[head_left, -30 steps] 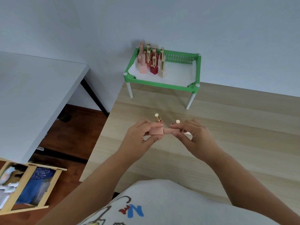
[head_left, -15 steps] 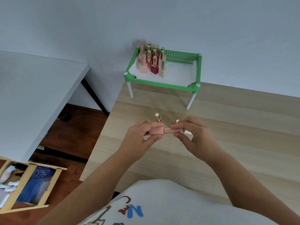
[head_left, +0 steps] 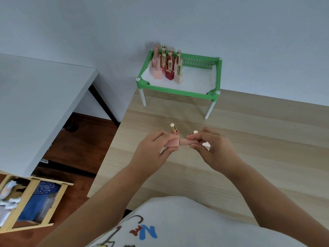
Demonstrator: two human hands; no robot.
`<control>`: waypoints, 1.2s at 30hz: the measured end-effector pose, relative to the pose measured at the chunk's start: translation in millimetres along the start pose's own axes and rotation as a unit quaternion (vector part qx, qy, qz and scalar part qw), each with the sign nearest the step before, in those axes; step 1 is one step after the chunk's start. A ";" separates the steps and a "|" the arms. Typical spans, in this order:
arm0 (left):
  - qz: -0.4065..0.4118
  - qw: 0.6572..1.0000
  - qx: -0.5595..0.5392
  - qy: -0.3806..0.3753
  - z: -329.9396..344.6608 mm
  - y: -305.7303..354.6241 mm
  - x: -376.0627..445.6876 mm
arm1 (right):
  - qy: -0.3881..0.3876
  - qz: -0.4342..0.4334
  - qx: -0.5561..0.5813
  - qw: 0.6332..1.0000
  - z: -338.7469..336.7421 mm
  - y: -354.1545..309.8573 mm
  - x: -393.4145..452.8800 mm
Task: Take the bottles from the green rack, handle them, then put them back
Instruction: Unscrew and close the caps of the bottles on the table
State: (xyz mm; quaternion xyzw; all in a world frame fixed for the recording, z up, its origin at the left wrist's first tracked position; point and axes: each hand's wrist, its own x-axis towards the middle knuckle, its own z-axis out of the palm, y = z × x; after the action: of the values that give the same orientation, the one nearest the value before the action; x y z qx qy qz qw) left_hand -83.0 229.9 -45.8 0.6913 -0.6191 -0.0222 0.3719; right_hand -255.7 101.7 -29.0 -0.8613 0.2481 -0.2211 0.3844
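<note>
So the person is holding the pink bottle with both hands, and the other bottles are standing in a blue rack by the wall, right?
Not quite: the rack is green, not blue, as the head view shows. The rest is right: the left hand and right hand both hold the pink bottle, and the other bottles stand in the rack by the wall.

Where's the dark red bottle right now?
In the head view, the dark red bottle stands in the green rack's left half, front row, between a pink bottle on its left and a cream bottle on its right.

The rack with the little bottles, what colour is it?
Green rack, with white legs, in the head view.
</note>
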 end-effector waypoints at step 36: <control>-0.329 0.908 -0.211 -0.151 44.8 -138.0 32.9 | -0.168 0.118 -0.169 0.964 71.5 55.7 107.0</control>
State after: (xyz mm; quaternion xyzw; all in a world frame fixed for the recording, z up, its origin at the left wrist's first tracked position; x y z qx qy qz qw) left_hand 18.4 173.4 -138.8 0.7496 -0.3861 -0.3777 0.3826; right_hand -145.8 44.9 -95.0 -0.9031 0.3135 0.0186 0.2929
